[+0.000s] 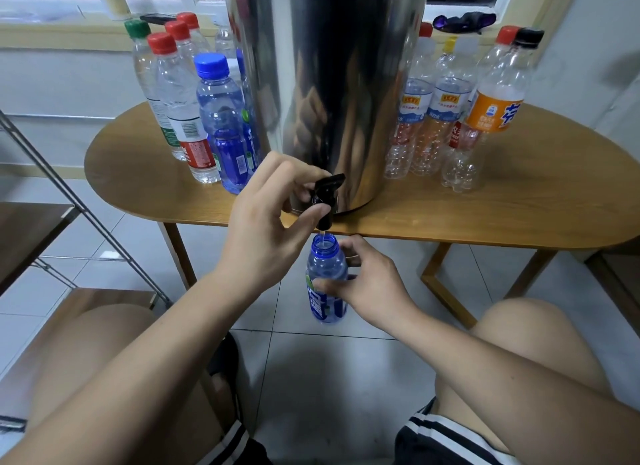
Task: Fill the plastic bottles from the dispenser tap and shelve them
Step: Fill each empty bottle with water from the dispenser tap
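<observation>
- At centre frame, just below the table edge, the right hand is gripping an uncapped blue bottle. Thumb and fingers are wrapping round its shoulder and label, holding it upright directly under the black tap.
- A thin stream is falling from the tap's spout into the bottle's open mouth.
- The left hand is grasping the tap, its fingers curling over the lever and its thumb pressing beside the spout.
- The tap is projecting from the base of a steel dispenser, which is standing on a wooden table.
- Left of the dispenser, capped bottles are standing in a cluster.
- Right of the dispenser, more capped clear bottles are standing together, one wearing an orange label.
- At the left edge, a metal rack is showing.
</observation>
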A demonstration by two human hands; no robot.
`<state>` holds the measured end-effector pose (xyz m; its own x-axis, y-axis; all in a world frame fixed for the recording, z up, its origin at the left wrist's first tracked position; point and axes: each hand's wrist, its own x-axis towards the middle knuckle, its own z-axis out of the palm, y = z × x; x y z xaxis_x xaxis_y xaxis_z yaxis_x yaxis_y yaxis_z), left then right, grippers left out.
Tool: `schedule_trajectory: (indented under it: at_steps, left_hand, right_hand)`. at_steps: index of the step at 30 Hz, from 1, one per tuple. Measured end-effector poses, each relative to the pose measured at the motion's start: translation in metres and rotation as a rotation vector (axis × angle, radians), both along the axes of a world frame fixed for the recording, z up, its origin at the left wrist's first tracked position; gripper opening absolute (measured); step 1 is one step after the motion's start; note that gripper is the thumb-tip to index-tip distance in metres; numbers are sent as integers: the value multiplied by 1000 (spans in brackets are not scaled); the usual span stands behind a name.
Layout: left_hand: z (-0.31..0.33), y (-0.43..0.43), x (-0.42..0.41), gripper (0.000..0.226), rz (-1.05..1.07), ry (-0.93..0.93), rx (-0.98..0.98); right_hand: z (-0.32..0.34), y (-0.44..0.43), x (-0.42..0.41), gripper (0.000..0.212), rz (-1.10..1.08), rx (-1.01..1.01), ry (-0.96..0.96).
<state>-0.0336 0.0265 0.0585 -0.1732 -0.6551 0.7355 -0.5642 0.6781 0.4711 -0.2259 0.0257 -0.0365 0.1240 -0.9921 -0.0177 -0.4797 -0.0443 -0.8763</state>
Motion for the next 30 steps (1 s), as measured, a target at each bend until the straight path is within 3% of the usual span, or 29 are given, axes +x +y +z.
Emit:
schedule_trajectory:
  at_steps: [14,21,30]
  left_hand:
    - [1,0,4,43,26,-1,57]
    - [-1,-8,25,51,31,-101,121]
    - [-30,-39,70,42,285,-274,305]
  right_hand:
    - [-1,2,1,58,-5,-7,8]
    - [1,2,0,58,-13,-23,2]
    - [4,8,-3,56,-2,-36,-4]
